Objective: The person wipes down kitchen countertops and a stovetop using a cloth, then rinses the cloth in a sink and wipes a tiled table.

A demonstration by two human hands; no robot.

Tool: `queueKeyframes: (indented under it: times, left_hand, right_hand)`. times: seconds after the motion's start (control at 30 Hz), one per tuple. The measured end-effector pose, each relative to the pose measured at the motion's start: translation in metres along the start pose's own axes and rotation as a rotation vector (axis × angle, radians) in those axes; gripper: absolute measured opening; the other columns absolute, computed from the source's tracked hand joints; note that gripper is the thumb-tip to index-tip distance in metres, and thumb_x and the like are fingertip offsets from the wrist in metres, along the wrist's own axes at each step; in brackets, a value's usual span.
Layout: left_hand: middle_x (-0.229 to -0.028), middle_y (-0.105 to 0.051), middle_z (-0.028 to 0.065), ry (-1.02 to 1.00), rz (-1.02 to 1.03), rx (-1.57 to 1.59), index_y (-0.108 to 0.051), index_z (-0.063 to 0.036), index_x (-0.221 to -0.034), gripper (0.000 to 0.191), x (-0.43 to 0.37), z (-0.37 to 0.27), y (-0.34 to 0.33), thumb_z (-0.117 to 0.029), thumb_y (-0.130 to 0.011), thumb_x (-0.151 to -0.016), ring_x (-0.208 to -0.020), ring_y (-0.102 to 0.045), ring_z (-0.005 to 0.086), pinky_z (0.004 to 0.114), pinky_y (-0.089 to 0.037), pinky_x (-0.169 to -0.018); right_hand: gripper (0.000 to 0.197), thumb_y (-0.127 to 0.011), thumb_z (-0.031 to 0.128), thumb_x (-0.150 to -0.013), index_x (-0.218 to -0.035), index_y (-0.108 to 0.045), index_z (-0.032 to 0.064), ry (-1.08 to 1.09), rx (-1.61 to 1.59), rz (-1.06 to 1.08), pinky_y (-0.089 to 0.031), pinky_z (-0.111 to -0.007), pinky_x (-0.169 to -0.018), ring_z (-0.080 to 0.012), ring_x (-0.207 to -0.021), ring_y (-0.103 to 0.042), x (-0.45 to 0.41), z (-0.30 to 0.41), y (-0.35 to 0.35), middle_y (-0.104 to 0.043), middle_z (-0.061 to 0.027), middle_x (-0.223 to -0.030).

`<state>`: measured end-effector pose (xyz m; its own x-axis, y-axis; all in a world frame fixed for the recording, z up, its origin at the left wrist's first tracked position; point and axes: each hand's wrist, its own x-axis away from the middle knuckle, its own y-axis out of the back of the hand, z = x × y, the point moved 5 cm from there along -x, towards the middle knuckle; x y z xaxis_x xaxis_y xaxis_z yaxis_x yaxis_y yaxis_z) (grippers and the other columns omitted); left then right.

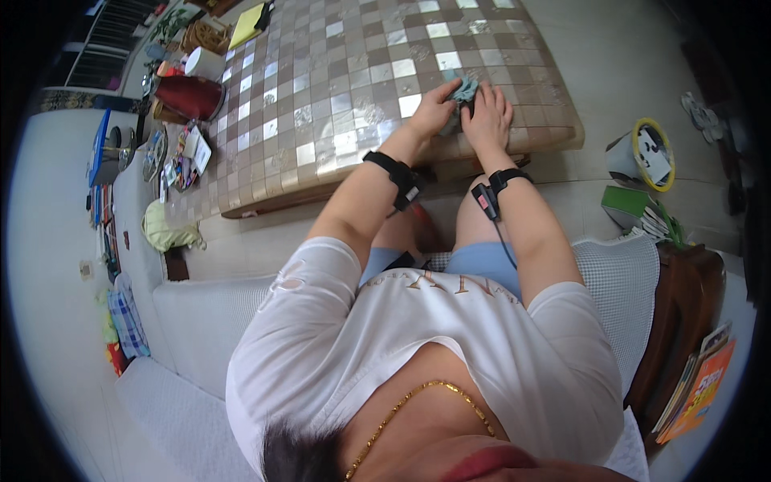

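Observation:
My left hand (432, 111) grips a crumpled blue-green cloth (464, 90) near the front edge of the table (337, 114), to the right of its middle. Part of the cloth hangs below the thumb and fingers. Close beside it, my right hand (489, 115) rests with fingers spread, palm down, its fingertips near the cloth. A small dark thing shows between the two hands; what it is cannot be told. The tabletop has a glossy checked cover in brown, beige and silvery squares.
At the table's left stand a red kettle (191, 97), a white container (205, 63) and a tray of small items (188, 156). A yellow folded item (248, 25) lies at the far left. On the floor at right are a yellow-rimmed bin (653, 153) and a green box (632, 208).

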<state>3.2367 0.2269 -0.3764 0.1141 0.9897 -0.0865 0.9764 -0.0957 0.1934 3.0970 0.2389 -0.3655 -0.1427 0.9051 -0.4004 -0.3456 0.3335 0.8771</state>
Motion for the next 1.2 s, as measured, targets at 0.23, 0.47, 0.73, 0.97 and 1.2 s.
queueKeyframes:
  times: [0.23,0.47,0.73,0.97,1.2]
  left_hand:
    - [-0.147,-0.039,0.0186,0.099,-0.134,0.202,-0.023,-0.0045,-0.15,0.059,0.017,-0.043,0.011,-0.016,-0.048,-0.097,-0.135,-0.038,0.034,0.044,-0.033,-0.111]
    - [-0.141,-0.039,0.0332,0.16,-0.509,-1.056,-0.037,-0.0036,-0.143,0.063,0.103,0.015,0.21,-0.036,-0.056,-0.092,-0.127,-0.041,0.045,0.05,-0.036,-0.105]
    - [-0.151,-0.018,0.0362,0.803,-0.744,-1.097,-0.033,-0.0191,-0.149,0.078,0.186,0.04,0.257,-0.065,-0.046,-0.087,-0.143,-0.011,0.0478,0.061,-0.013,-0.111]
    - [-0.15,-0.018,0.0359,0.796,-0.836,-1.101,-0.036,-0.0149,-0.147,0.068,0.193,-0.005,0.243,-0.053,-0.048,-0.092,-0.143,-0.012,0.0457,0.057,-0.012,-0.114]
    - [-0.152,-0.011,0.0341,0.718,-0.856,-1.07,-0.036,-0.0131,-0.147,0.064,0.185,-0.011,0.233,-0.048,-0.048,-0.095,-0.144,-0.009,0.0445,0.053,-0.013,-0.115]
  right_hand:
    - [0.032,-0.05,0.028,-0.095,-0.116,-0.063,0.007,-0.16,-0.682,-0.183,-0.038,-0.041,-0.103,-0.0295,-0.112,-0.058,-0.001,-0.059,-0.003,-0.065,-0.011,-0.115]
    - [0.053,-0.066,0.032,-0.085,-0.128,-0.053,0.0044,-0.031,-0.678,-0.167,-0.038,-0.045,-0.103,-0.0393,-0.123,-0.047,-0.018,0.0,0.006,-0.053,-0.0215,-0.13]
    - [0.049,-0.056,0.033,-0.085,-0.131,-0.056,0.0155,0.153,-0.088,0.306,-0.029,-0.059,-0.107,-0.0458,-0.138,-0.024,0.011,0.134,-0.044,-0.035,-0.0215,-0.148]
    - [0.039,-0.057,0.005,-0.078,-0.117,-0.063,0.0076,0.803,-0.297,0.22,-0.041,-0.042,-0.103,-0.0328,-0.128,-0.046,0.029,0.12,-0.005,-0.053,-0.0133,-0.136]
    - [0.025,-0.056,0.007,-0.08,-0.101,-0.068,0.0133,0.228,0.132,0.015,-0.051,-0.046,-0.084,-0.0318,-0.105,-0.059,-0.017,-0.119,0.047,-0.065,-0.0093,-0.112]
